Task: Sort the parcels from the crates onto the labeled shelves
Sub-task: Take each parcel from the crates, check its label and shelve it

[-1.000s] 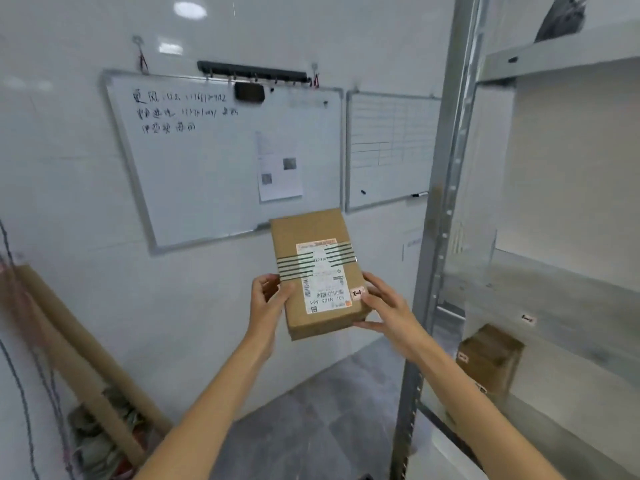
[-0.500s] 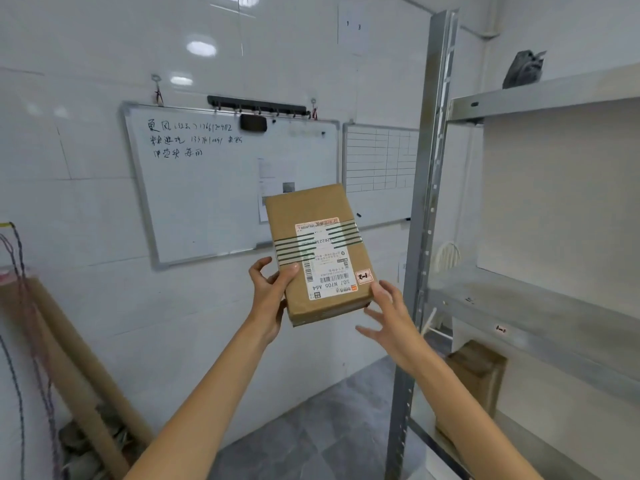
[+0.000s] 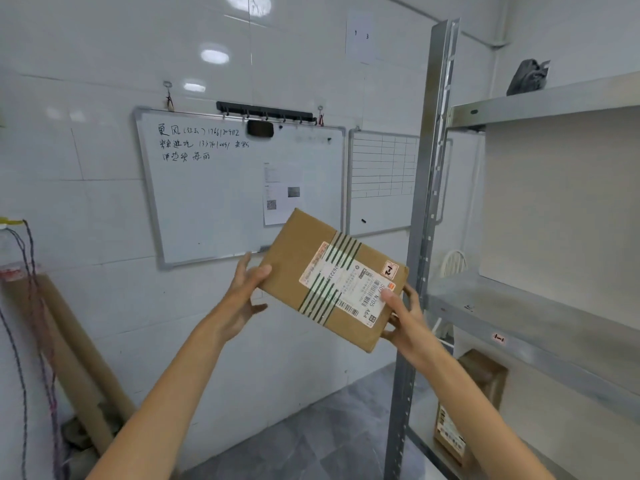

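I hold a flat brown cardboard parcel [image 3: 304,251] with green striped tape and a white shipping label in the air, tilted with its right end lower. My right hand [image 3: 403,317] grips its lower right corner, thumb on the label. My left hand [image 3: 244,292] touches its left edge with the thumb on top and fingers spread loosely. The parcel is just left of the metal shelf unit's upright post [image 3: 426,237]. The middle shelf [image 3: 519,317] carries a small label sticker [image 3: 498,338] on its front edge.
A second brown parcel [image 3: 478,379] stands on the shelf below. A dark grey object [image 3: 528,77] lies on the top shelf [image 3: 554,102]. Two whiteboards [image 3: 225,188] hang on the tiled wall. Cardboard tubes [image 3: 69,358] and hanging cords are at the left.
The parcel has turned clockwise and shifted right toward the shelf post. My right hand has taken hold of its lower right corner; my left hand's grip has loosened to a touch.
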`<action>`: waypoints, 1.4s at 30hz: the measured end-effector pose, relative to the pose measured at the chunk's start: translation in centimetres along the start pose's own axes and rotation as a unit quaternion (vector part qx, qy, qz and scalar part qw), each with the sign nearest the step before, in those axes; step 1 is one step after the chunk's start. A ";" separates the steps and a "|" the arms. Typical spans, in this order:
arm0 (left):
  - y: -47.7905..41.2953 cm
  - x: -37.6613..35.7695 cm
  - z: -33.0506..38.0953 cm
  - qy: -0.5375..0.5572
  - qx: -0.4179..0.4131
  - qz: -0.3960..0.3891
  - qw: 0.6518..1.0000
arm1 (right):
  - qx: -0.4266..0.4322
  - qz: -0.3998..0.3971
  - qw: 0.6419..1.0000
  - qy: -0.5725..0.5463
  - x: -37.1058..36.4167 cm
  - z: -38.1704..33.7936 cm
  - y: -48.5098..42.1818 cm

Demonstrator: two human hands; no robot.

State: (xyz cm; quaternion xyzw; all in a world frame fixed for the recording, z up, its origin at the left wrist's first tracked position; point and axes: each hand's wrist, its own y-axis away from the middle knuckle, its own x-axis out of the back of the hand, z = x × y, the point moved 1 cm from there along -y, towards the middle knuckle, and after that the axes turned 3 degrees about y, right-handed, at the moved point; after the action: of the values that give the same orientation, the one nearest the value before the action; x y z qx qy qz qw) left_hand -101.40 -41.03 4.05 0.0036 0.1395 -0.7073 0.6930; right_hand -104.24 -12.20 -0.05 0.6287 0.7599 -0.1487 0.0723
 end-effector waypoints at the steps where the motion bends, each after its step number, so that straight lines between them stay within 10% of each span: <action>1: 0.2 0.2 0.2 -0.031 0.019 -0.036 0.999 | 0.001 0.000 1.000 0.011 0.4 -0.4 -0.1; 8: 0.4 -1.3 -0.8 -0.088 0.058 -0.109 0.988 | -0.002 -0.043 0.994 0.101 2.6 -2.2 -0.3; 22: 0.2 -5.6 -6.4 0.114 -0.010 0.036 0.993 | -0.122 -0.056 0.990 0.049 3.0 2.7 2.1; 30: 2.0 -9.2 -9.3 0.139 0.018 0.002 0.990 | -0.012 -0.018 1.000 0.007 2.1 1.9 2.5; 35: 0.6 -8.6 -6.5 -0.114 -0.047 -0.027 0.992 | 0.026 0.010 0.998 0.058 4.1 0.4 4.0; 42: -0.8 -10.8 -5.9 -0.173 -0.030 -0.101 0.979 | 0.056 0.111 0.988 0.090 4.3 -2.3 7.0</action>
State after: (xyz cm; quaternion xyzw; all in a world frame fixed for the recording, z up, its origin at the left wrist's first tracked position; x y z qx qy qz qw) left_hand -102.90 -29.21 0.64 -0.1537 0.0385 -0.7591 0.6314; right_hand -98.08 -6.31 -0.13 0.7232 0.6791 -0.1248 -0.0161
